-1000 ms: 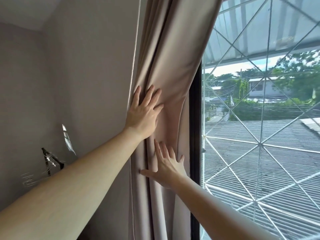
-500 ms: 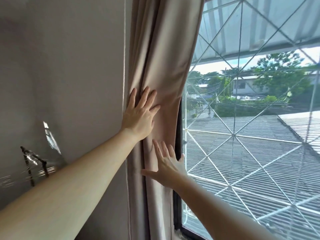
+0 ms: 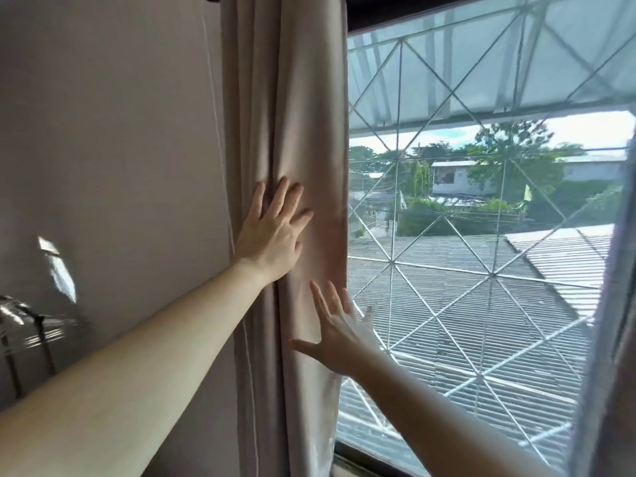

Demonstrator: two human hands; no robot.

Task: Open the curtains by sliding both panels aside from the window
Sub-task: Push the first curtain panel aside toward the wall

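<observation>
The left-hand panel of the plain beige fabric curtain [image 3: 292, 132] hangs gathered into deep vertical folds at the left edge of the window, against the pale grey wall [image 3: 103, 132]. It reads as already slid aside: nearly all of the glass to its right is bare, showing the white diamond-pattern metal grille [image 3: 447, 270], corrugated roofs and trees outside.

The left hand [image 3: 270, 235] lies flat on the bunched folds, fingers [image 3: 282, 197] spread and straight, pressing the cloth toward the wall rather than gripping it. The right hand [image 3: 339, 333] is lower, at the panel's free edge beside the glass, palm open and fingers fanned; whether its fingertips touch the cloth or hover just off it cannot be told. Neither hand clasps anything.

At the far right edge of the view a blurred vertical strip of pale cloth [image 3: 616, 304] runs down the frame. It is likely the second panel, but it is too smeared and too close to the edge to say how far it has been drawn back.

My judgement: the left panel is essentially finished, with only a last tuck into the corner under way. What is left is to let go here and check, or slide, the right panel.
</observation>
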